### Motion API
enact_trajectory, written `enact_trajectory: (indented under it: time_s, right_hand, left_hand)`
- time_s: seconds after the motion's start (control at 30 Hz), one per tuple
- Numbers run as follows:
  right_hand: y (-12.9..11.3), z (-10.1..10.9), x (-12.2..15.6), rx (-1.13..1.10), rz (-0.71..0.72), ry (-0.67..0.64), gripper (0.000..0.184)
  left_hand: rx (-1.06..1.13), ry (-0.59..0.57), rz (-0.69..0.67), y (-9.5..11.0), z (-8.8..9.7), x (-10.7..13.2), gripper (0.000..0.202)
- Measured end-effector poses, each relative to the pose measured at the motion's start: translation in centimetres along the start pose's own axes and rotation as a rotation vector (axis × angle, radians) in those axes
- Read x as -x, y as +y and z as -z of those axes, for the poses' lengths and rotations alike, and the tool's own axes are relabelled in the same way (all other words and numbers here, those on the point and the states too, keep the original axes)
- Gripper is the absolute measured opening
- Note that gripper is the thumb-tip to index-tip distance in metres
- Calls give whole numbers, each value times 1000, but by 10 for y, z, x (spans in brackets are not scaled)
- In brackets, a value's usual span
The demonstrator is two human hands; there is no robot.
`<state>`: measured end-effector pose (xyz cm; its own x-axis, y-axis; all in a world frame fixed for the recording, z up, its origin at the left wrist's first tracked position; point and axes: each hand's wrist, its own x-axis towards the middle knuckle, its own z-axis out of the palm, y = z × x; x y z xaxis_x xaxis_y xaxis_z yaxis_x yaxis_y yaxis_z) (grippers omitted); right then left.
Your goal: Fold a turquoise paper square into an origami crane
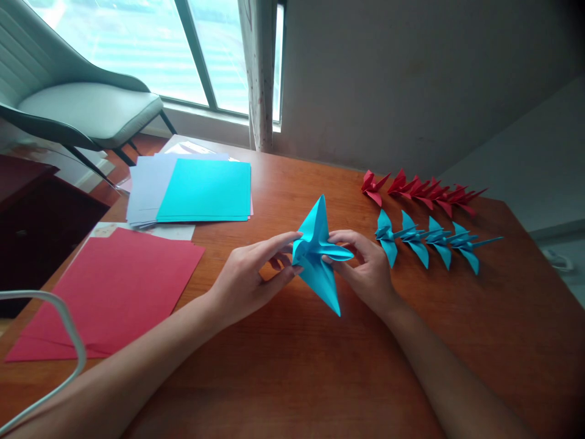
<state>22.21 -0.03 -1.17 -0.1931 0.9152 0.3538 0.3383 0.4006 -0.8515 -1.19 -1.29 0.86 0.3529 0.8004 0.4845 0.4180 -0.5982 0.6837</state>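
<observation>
The blue origami is held over the surface, left of the blue cranes, its broad points facing far and near. Left fingers clamp its left end; right fingers pinch its narrow right flap.

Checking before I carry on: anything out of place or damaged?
The leftmost red paper bird sits slightly apart, breaking the close spacing of the other red birds. No tear shows on the held blue paper.

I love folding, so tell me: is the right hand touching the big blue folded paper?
Touching. In the head view, the right hand pinches the big blue folded paper, thumb resting against it.
</observation>
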Motion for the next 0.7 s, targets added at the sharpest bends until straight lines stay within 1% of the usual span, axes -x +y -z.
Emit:
enact_trajectory:
  time_s: [0.33, 0.57, 0.7]
  right_hand:
    - [-3, 1, -1, 38, 34, -20, 15]
    - [-5, 1, -2, 71, 71, 4, 10]
    - [-5, 1, -3, 92, 74, -4, 8]
  left_hand:
    - [-8, -20, 18, 2, 3, -1, 38]
    - [-50, -23, -6, 1, 2, 1, 40]
    - [-66, 11, -19, 1, 3, 2, 39]
